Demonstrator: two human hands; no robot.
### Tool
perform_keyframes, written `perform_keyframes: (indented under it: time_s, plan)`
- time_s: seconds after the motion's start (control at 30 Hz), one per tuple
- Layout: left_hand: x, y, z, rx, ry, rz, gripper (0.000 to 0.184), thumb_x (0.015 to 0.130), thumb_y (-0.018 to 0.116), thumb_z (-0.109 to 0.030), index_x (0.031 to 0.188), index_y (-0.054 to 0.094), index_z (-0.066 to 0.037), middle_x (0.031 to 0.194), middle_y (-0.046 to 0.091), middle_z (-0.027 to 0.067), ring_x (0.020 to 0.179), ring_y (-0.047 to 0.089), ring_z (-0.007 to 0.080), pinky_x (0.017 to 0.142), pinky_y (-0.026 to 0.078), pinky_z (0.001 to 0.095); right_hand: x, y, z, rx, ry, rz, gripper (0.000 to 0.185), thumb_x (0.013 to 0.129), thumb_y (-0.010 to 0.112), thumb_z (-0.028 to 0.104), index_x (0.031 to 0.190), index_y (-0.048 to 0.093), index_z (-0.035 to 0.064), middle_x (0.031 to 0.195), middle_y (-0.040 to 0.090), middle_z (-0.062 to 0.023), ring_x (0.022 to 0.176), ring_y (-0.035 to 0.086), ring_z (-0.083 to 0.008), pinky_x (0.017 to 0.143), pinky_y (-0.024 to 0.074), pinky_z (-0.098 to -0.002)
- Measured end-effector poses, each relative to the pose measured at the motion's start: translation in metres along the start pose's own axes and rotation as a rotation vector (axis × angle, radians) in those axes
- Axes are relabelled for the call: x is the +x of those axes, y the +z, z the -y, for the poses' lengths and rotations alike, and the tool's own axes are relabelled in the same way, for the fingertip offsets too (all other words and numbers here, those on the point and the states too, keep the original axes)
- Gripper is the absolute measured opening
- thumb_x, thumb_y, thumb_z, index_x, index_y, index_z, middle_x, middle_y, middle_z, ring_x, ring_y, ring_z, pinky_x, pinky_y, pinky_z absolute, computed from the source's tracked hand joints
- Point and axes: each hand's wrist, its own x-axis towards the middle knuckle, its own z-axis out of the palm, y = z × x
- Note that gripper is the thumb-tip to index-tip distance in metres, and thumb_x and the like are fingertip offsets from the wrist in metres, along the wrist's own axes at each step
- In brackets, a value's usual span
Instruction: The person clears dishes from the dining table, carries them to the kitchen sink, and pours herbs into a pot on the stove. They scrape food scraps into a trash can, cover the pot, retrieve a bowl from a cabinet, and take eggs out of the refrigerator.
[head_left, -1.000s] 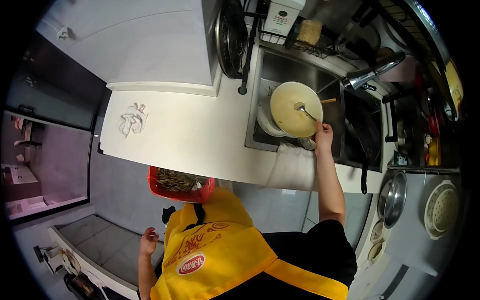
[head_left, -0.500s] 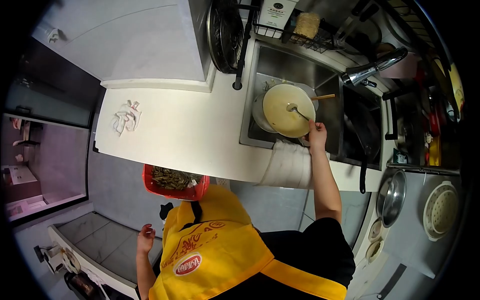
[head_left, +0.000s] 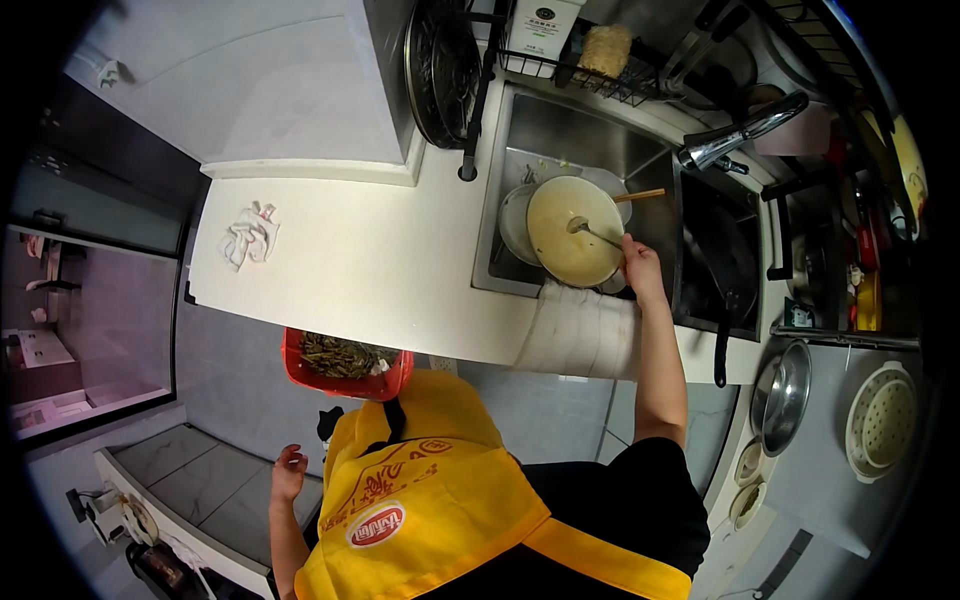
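Note:
My right hand (head_left: pixel 643 268) grips the near right edge of a large cream-coloured bowl (head_left: pixel 560 250) over the sink. Inside the bowl lies a spoon (head_left: pixel 590 231), its handle leaning on the rim close to my fingers. Under and beside the bowl show other dishes, one a pale bowl (head_left: pixel 515 222). Wooden chopsticks (head_left: pixel 640 195) stick out to the right. Away from the counter, at my left side, my left hand (head_left: pixel 289 472) hangs with loosely bent fingers, holding nothing.
The metal sink (head_left: pixel 590 120) has a chrome faucet (head_left: pixel 740 135) at its right. A white cloth (head_left: pixel 585 332) drapes over the counter edge. A crumpled cloth (head_left: pixel 249 236) lies on the white counter (head_left: pixel 370 255). A red bin (head_left: pixel 400 376) with waste stands below.
The bowl has tipped and shifted slightly with my right hand, and the pale bowl beside it shows more. My left hand stays nearly still.

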Motion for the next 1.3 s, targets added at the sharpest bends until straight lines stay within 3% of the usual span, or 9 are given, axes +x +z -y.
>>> perform_keyframes:
  time_s: [0.3,0.47,0.6,0.7,0.8,0.97,1.13,1.23,1.3]
  plan:
    - [-0.01,0.002,0.0,-0.025,-0.041,-0.013,0.034,0.084,0.064,-0.019,0.115,0.057,-0.007,0.088,0.067,0.0095,0.076,0.065,0.0176,0.071,0.05,0.0306,-0.029,0.005,0.058,0.361,-0.088,0.112,0.037,0.096,0.053,0.035,0.068,0.048,0.0116,0.052,0.042,0.0021,0.045,0.037,-0.0076,0.044,0.0285,-0.0245]
    - [-0.038,-0.002,-0.001,0.012,-0.098,-0.044,0.03,0.087,0.061,-0.025,0.11,0.061,-0.006,0.096,0.067,0.0133,0.087,0.065,0.0272,0.077,0.05,0.0365,-0.045,0.039,0.106,0.663,-0.087,0.502,0.033,0.099,0.049,0.028,0.07,0.041,0.0132,0.053,0.035,0.0025,0.045,0.032,-0.009,0.044,0.0279,-0.0255]
    - [-0.055,0.009,0.03,0.045,-0.141,-0.013,0.029,0.084,0.061,-0.032,0.093,0.068,-0.005,0.095,0.066,0.0194,0.09,0.063,0.0345,0.078,0.05,0.0416,-0.068,0.134,0.151,0.676,-0.16,0.776,0.036,0.1,0.044,0.027,0.067,0.038,0.0142,0.051,0.033,0.0016,0.044,0.03,-0.0099,0.043,0.026,-0.0263]
    - [-0.066,0.023,0.057,0.084,-0.075,-0.047,0.028,0.08,0.061,-0.028,0.097,0.067,-0.006,0.095,0.067,0.0166,0.092,0.063,0.0334,0.081,0.049,0.0417,-0.1,0.231,0.164,0.599,-0.162,1.113,0.041,0.102,0.038,0.03,0.064,0.035,0.0145,0.049,0.031,0.001,0.043,0.03,-0.0103,0.041,0.0235,-0.0264]
    - [-0.09,0.028,0.06,-0.041,-0.132,-0.11,0.027,0.082,0.058,-0.024,0.103,0.065,-0.008,0.098,0.067,0.0152,0.093,0.063,0.0322,0.081,0.049,0.04,-0.176,0.324,0.17,0.59,0.002,1.45,0.042,0.102,0.036,0.029,0.062,0.036,0.0136,0.05,0.032,0.0001,0.046,0.032,-0.0122,0.044,0.0289,-0.0274]
    - [-0.113,0.039,0.128,-0.289,-0.132,-0.195,0.024,0.081,0.059,-0.018,0.103,0.064,-0.009,0.095,0.068,0.0121,0.088,0.064,0.0262,0.079,0.05,0.0344,-0.324,0.425,0.172,0.627,0.339,1.702,0.047,0.103,0.031,0.034,0.06,0.035,0.0135,0.053,0.035,-0.0013,0.048,0.031,-0.0136,0.045,0.0284,-0.0273]
    - [-0.1,0.023,0.202,-0.491,-0.091,-0.24,0.016,0.085,0.061,-0.019,0.097,0.063,-0.008,0.088,0.068,0.009,0.079,0.063,0.0205,0.071,0.05,0.0341,-0.389,0.485,0.178,0.492,0.174,1.64,0.038,0.1,0.039,0.031,0.067,0.041,0.0132,0.058,0.037,-0.0002,0.051,0.034,-0.0131,0.049,0.0315,-0.0277]
    - [-0.079,-0.052,0.158,-0.766,0.017,-0.158,0.025,0.092,0.061,-0.022,0.109,0.059,-0.004,0.094,0.065,0.0051,0.089,0.06,0.0127,0.081,0.048,0.0275,-0.44,0.486,0.209,0.262,-0.128,1.38,0.013,0.091,0.048,0.015,0.08,0.053,0.0103,0.068,0.048,0.0006,0.061,0.044,-0.0108,0.056,0.0375,-0.0263]
    - [-0.063,-0.094,0.096,-0.96,0.206,0.014,0.033,0.095,0.055,-0.021,0.124,0.051,-0.006,0.113,0.058,0.0068,0.103,0.055,0.0144,0.089,0.044,0.0289,-0.457,0.473,0.206,0.012,-0.398,1.209,0.02,0.092,0.05,0.023,0.082,0.055,0.0065,0.073,0.055,-0.0005,0.066,0.05,-0.0103,0.059,0.0415,-0.0256]
